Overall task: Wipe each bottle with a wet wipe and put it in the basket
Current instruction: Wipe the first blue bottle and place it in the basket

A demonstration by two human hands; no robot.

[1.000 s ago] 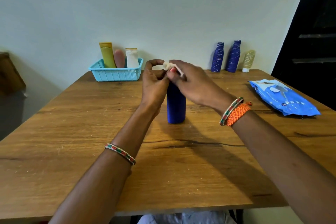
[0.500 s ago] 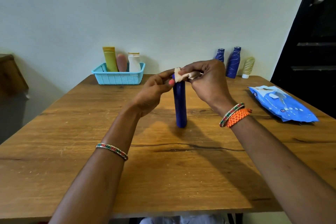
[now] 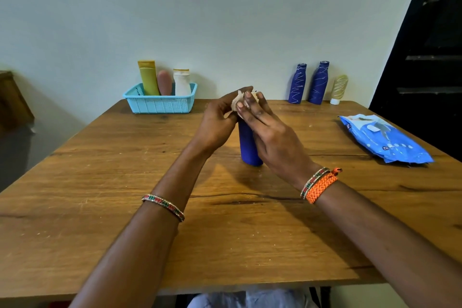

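A plain blue bottle (image 3: 246,145) stands upright in the middle of the wooden table (image 3: 100,182). A crumpled wet wipe (image 3: 236,104) sits over its top. My left hand (image 3: 216,124) grips the wipe at the bottle's top from the left. My right hand (image 3: 271,132) lies against the bottle's right side, its straight fingers pressing on the wipe; its thumb is hidden. The turquoise basket (image 3: 160,105) at the back left holds a yellow tube (image 3: 148,79), a pink bottle (image 3: 164,82) and a white bottle (image 3: 182,81).
Two patterned blue bottles (image 3: 297,84) (image 3: 318,82) and a pale yellow tube (image 3: 338,89) stand at the back right by the wall. A blue wet-wipe pack (image 3: 385,137) lies at the right edge. A dark door is at the far right.
My right hand has gone from pinching the wipe to laying its fingers straight over it and the bottle's top. My left hand has closed in around the wipe.
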